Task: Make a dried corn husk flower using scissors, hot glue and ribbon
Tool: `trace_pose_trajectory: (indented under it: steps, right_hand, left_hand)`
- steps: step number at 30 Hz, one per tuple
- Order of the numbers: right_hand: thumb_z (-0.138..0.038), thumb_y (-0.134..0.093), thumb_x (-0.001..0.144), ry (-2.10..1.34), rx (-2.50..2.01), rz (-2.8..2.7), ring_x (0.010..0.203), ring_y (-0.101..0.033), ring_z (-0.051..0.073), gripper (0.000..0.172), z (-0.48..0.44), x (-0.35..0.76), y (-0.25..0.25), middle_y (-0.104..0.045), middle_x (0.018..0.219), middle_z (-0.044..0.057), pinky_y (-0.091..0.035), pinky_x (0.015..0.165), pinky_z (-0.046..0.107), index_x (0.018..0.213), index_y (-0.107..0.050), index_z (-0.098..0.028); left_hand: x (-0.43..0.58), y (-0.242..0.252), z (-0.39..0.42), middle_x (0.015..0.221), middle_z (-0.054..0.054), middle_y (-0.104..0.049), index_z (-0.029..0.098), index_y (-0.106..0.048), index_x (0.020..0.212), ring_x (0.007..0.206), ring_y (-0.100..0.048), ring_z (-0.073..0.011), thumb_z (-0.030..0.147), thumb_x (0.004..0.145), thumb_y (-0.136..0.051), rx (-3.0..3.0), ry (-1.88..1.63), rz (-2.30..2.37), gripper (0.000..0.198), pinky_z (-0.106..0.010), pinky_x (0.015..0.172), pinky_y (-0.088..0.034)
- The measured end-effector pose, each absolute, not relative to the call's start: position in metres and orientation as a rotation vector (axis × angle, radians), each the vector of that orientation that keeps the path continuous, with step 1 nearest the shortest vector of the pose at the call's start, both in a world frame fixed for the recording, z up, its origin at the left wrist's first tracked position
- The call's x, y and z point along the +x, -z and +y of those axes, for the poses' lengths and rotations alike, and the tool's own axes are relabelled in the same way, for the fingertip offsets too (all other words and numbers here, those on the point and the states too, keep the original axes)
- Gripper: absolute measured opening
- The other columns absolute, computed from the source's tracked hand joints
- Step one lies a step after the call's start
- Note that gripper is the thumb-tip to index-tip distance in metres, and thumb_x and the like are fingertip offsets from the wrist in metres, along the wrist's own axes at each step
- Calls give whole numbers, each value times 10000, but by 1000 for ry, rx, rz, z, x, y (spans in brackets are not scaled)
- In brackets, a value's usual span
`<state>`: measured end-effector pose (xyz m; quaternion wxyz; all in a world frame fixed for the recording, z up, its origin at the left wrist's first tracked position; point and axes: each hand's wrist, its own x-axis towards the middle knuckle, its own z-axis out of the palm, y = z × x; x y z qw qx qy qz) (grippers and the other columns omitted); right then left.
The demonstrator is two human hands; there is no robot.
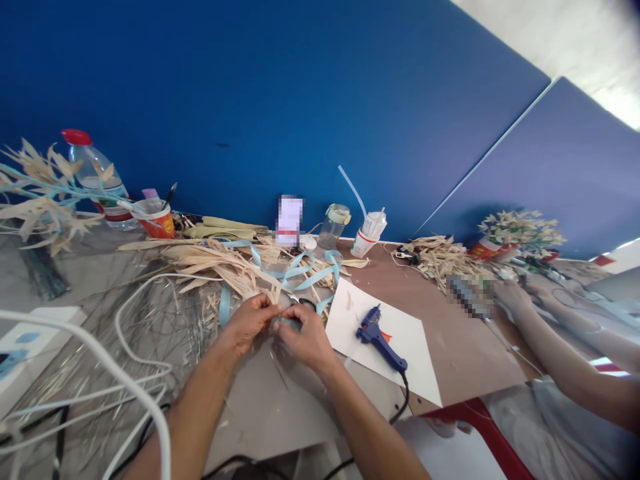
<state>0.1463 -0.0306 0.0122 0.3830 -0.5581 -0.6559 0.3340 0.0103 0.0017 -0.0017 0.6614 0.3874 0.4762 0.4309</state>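
Note:
My left hand (251, 321) and my right hand (304, 331) meet over the front middle of the table, fingertips nearly touching. The left one pinches the lower end of a pale dried husk strip (267, 293). Closed fingers of the right one are around something too small to make out, with a bit of light blue ribbon showing beside them. Behind both hands lies a pile of dried husks (220, 260), with loose light blue ribbon (300, 270) curling over it. Dark scissor handles (306, 305) show partly behind the right hand.
A blue glue gun (383, 339) rests on white paper (420, 340) at right. Thin wires (170, 327), white cables and a power strip (37, 347) fill the left. Cups, bottles and a phone (289, 220) stand behind. Another person's arms (550, 340) reach in at far right.

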Motion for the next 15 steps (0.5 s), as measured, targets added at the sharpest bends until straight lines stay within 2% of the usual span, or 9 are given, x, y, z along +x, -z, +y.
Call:
trace_pose_trajectory:
  steps: [5,9,12,15]
  right_hand:
    - [-167,-546,744,-480,-1385,-1839,757,-562,193,84,-34,140,-1,-613,798,66,-426,710,302,795,-613,-167]
    - [-152,-480,782,-333,-1281,-1859,711,-544,191,133,-33,140,5,-594,754,70,-418,662,298,753,-608,-173]
    - [-156,-488,769,-513,-1296,-1706,672,-548,165,133,-31,141,2,-598,704,36,-412,647,275,708,-603,-180]
    - [-200,-528,752,-835,-1346,-1492,632,-525,141,104,-27,144,-3,-597,656,-1,-399,618,253,689,-608,-179]
  left_hand:
    - [15,3,1,488,73,-481,179,-474,611,428,-382,-62,388,471,-827,784,-1025,1097,434,-211,445,-264]
    - [16,-1,-2,420,88,-423,179,-466,578,400,-343,-55,432,458,-853,682,-1003,1000,477,-206,438,-256]
    - [16,-8,-5,420,88,-402,156,-527,591,421,-334,-49,420,498,-858,654,-1041,875,433,-197,456,-276]
    - [14,-15,-7,523,63,-490,127,-671,811,484,-386,-50,347,518,-866,630,-1095,743,415,-193,519,-340]
